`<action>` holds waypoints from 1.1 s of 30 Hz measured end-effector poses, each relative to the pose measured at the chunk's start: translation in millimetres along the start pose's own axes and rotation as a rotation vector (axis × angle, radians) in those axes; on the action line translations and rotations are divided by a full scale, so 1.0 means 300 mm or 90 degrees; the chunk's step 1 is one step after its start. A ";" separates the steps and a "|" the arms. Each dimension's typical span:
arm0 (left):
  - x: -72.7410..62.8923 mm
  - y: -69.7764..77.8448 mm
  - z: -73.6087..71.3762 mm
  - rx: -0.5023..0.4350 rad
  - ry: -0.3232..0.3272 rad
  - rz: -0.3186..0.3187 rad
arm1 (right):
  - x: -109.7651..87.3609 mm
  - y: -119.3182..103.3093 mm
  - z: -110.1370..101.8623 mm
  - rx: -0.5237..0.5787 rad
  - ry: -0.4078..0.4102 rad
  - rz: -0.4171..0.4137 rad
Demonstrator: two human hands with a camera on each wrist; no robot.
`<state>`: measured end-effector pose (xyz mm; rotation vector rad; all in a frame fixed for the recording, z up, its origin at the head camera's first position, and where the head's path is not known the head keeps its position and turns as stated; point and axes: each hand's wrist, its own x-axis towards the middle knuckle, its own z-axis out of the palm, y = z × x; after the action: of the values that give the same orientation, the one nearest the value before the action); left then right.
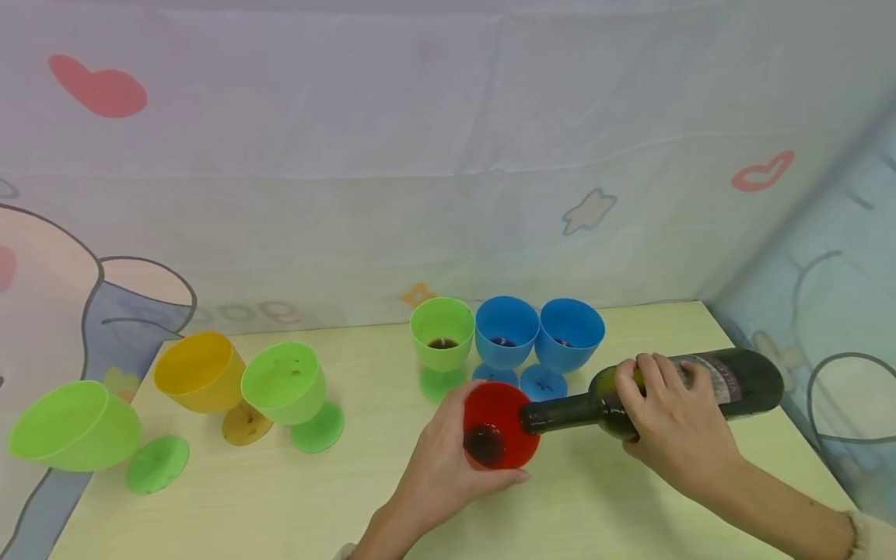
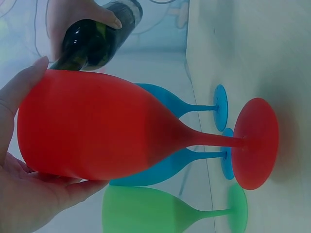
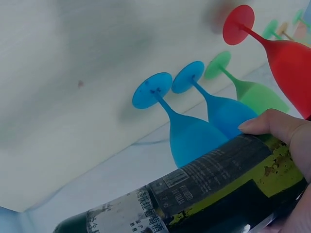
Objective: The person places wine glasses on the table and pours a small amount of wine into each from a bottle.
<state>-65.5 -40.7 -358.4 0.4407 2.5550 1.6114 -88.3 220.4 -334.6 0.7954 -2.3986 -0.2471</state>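
1. Pale printed cloth (image 1: 350, 155) hangs beyond the left hand (image 1: 441, 459) and the right hand (image 1: 675, 435), with hearts and a star on it.
2. Below both hands spreads a light table (image 1: 294, 498); the hands are apart from each other, each clamped on something.
3. The dark green bottle (image 1: 752, 381) lies tipped in the right hand, which is wrapped round its body. Its neck points toward the left hand, and its mouth is at the rim of the red goblet (image 1: 509, 404); whether glass and rim touch, I cannot tell.
4. That red goblet is in the left hand, thumb on one side of the bowl and fingers on the other. I cannot tell whether its foot touches the table.
5. Just beyond the left hand stand a green goblet (image 1: 441, 317) and two blue goblets (image 1: 507, 317), side by side in a row.
6. Well to the left of the left hand stand a yellow goblet (image 1: 199, 373), a second green goblet (image 1: 283, 385) and, farthest out, a third green goblet (image 1: 77, 428).
7. A worn label (image 3: 209, 179) shows beside the right hand's thumb.
8. Dark liquid (image 1: 484, 445) sits low in the red goblet; smaller amounts lie in the three goblets beyond.
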 end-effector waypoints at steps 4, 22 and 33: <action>0.001 -0.003 -0.002 -0.008 0.002 0.006 | -0.011 -0.007 0.010 0.009 -0.017 0.016; -0.015 -0.041 -0.051 -0.022 0.059 0.006 | -0.053 0.014 0.044 0.136 -0.042 0.147; -0.024 -0.093 -0.125 0.009 0.135 -0.011 | -0.076 0.092 0.075 0.316 -0.019 0.308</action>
<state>-72.6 -86.5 -367.5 0.2606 2.7134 1.7207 -100.4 256.0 -354.0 0.3827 -2.6246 0.5483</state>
